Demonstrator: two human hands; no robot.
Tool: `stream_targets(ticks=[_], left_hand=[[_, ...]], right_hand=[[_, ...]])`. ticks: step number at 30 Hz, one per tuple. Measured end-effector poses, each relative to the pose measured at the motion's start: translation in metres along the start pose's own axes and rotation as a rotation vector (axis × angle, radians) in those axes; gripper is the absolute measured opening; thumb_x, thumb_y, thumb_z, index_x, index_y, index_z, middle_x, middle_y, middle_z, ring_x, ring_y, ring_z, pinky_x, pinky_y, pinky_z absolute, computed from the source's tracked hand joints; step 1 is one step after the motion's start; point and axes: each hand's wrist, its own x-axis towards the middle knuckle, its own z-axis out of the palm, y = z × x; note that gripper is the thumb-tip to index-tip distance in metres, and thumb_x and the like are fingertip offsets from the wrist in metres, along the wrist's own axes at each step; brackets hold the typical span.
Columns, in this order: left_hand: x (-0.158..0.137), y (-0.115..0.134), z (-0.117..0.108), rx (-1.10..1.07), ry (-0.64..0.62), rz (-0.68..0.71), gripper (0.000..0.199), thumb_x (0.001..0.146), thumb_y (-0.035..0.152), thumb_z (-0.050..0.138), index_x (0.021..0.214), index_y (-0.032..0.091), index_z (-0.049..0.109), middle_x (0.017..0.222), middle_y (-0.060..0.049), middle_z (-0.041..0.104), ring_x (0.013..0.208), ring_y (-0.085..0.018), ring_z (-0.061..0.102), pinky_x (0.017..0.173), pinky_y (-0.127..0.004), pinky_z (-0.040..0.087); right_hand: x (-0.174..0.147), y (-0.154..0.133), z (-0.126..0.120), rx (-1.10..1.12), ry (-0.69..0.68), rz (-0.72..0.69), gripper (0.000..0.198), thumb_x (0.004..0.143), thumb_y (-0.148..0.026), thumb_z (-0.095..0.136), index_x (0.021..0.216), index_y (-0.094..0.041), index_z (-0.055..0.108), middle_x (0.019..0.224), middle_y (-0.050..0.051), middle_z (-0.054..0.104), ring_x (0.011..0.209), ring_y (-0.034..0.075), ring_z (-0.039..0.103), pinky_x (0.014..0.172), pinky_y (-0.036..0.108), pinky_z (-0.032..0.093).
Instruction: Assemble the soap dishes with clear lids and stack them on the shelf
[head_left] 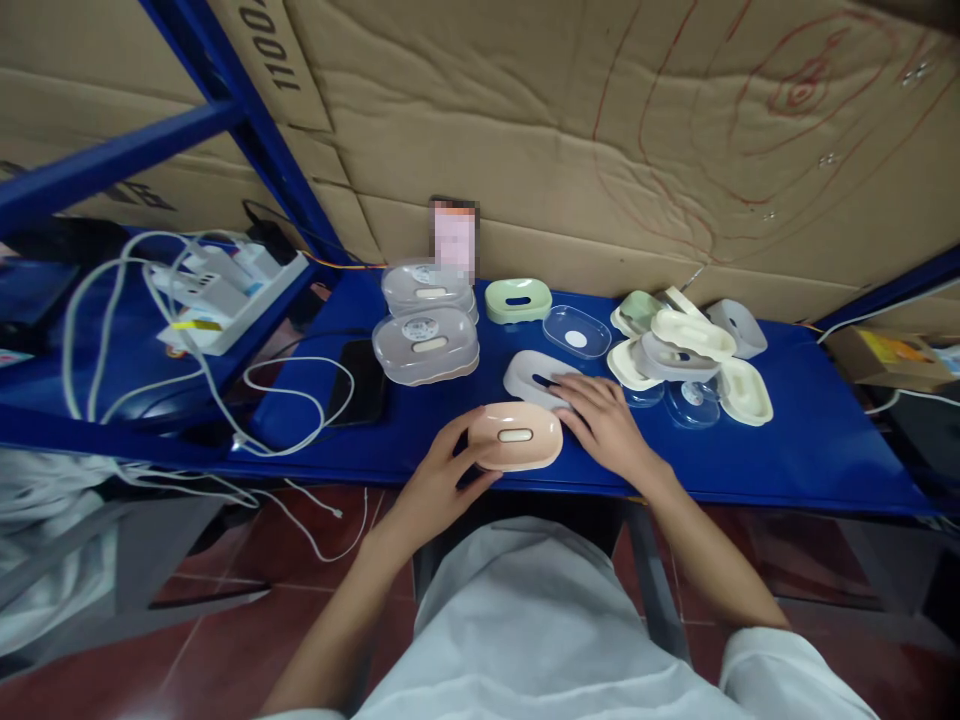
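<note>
Peach plastic made up the soap dish (516, 436), which sat close to the front edge of the blue table (810, 440). The left hand (442, 480) held its left end, fingers curled around the side and thumb under the near rim. The right hand (606, 420) lay flat with fingers spread out, holding nothing, its fingertips on a grey dish (534, 376) just behind the peach one. Farther back stood two stacked dishes with clear lids (427, 335), a green dish (517, 300) and a clear lid (576, 332). A pile of loose dishes (690, 355) lay to the right. Bare blue table stretched past the pile to the right edge. On the left lay a black phone (361, 382), white cables (292, 400) and a power strip (225, 285).
</note>
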Motion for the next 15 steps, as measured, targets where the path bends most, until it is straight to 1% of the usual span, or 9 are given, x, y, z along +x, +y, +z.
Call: stream_targets(ticks=[2,4,6,8,9,11,13,14,15], left_hand=[[-0.003,0.002,-0.002,0.032,0.012,0.036,0.032,0.102,0.025,0.068,0.134,0.029,0.065,0.162,-0.013,0.047,0.150,-0.031,0.051,0.121,-0.054,0.051],[-0.006,0.005,-0.005,0.048,0.017,0.041,0.030,0.101,0.025,0.069,0.131,0.027,0.066,0.161,-0.014,0.048,0.148,-0.031,0.053,0.120,-0.053,0.052],[-0.009,0.007,-0.009,0.054,0.008,0.034,0.030,0.101,0.025,0.070,0.131,0.027,0.066,0.160,-0.014,0.049,0.147,-0.032,0.054,0.119,-0.052,0.053],[-0.012,0.008,-0.013,0.050,-0.003,0.023,0.032,0.100,0.024,0.070,0.131,0.028,0.066,0.159,-0.014,0.049,0.147,-0.031,0.054,0.119,-0.052,0.053],[-0.013,0.008,-0.015,0.044,-0.006,0.014,0.033,0.100,0.024,0.070,0.132,0.028,0.066,0.159,-0.014,0.049,0.147,-0.031,0.054,0.120,-0.052,0.053],[-0.013,0.006,-0.016,0.022,-0.011,-0.006,0.037,0.100,0.023,0.070,0.136,0.030,0.063,0.159,-0.013,0.049,0.148,-0.030,0.054,0.121,-0.052,0.052],[-0.014,0.004,-0.016,-0.011,0.001,-0.039,0.049,0.099,0.024,0.072,0.144,0.030,0.057,0.161,-0.014,0.047,0.150,-0.031,0.052,0.122,-0.052,0.051],[-0.014,0.002,-0.015,-0.028,0.015,-0.056,0.057,0.097,0.025,0.074,0.150,0.030,0.051,0.164,-0.015,0.044,0.152,-0.032,0.050,0.122,-0.052,0.050],[-0.014,0.001,-0.014,-0.043,0.035,-0.068,0.067,0.096,0.026,0.077,0.155,0.030,0.045,0.167,-0.017,0.039,0.155,-0.033,0.046,0.122,-0.053,0.050]], right_hand=[[0.020,0.017,0.000,-0.095,0.028,0.024,0.042,0.113,-0.034,0.043,0.149,-0.024,0.060,0.156,0.011,0.062,0.145,0.030,0.055,0.118,0.053,0.041],[0.041,0.034,0.001,-0.240,0.058,0.113,0.042,0.111,-0.030,0.045,0.146,-0.017,0.063,0.153,0.018,0.063,0.143,0.035,0.056,0.121,0.060,0.035],[0.059,0.049,0.002,-0.356,0.008,0.198,0.035,0.107,-0.025,0.049,0.131,-0.011,0.071,0.137,0.024,0.072,0.132,0.039,0.063,0.120,0.066,0.031],[0.069,0.058,0.001,-0.361,-0.031,0.245,0.029,0.106,-0.022,0.049,0.112,-0.011,0.075,0.115,0.023,0.079,0.115,0.037,0.071,0.119,0.067,0.030],[0.071,0.060,-0.001,-0.305,-0.009,0.248,0.029,0.106,-0.023,0.048,0.106,-0.013,0.075,0.110,0.020,0.079,0.110,0.035,0.072,0.119,0.065,0.032],[0.067,0.054,-0.009,-0.063,0.128,0.241,0.030,0.110,-0.033,0.046,0.107,-0.018,0.072,0.109,0.015,0.079,0.107,0.030,0.072,0.114,0.057,0.042],[0.056,0.038,-0.016,0.321,0.249,0.254,0.035,0.111,-0.049,0.044,0.114,-0.023,0.067,0.102,0.009,0.077,0.098,0.026,0.072,0.098,0.046,0.055],[0.050,0.028,-0.019,0.530,0.255,0.280,0.039,0.111,-0.056,0.043,0.115,-0.025,0.066,0.094,0.005,0.074,0.089,0.023,0.072,0.087,0.041,0.058],[0.044,0.017,-0.021,0.724,0.221,0.324,0.043,0.109,-0.062,0.044,0.116,-0.026,0.066,0.086,0.002,0.069,0.079,0.021,0.070,0.078,0.037,0.059]])
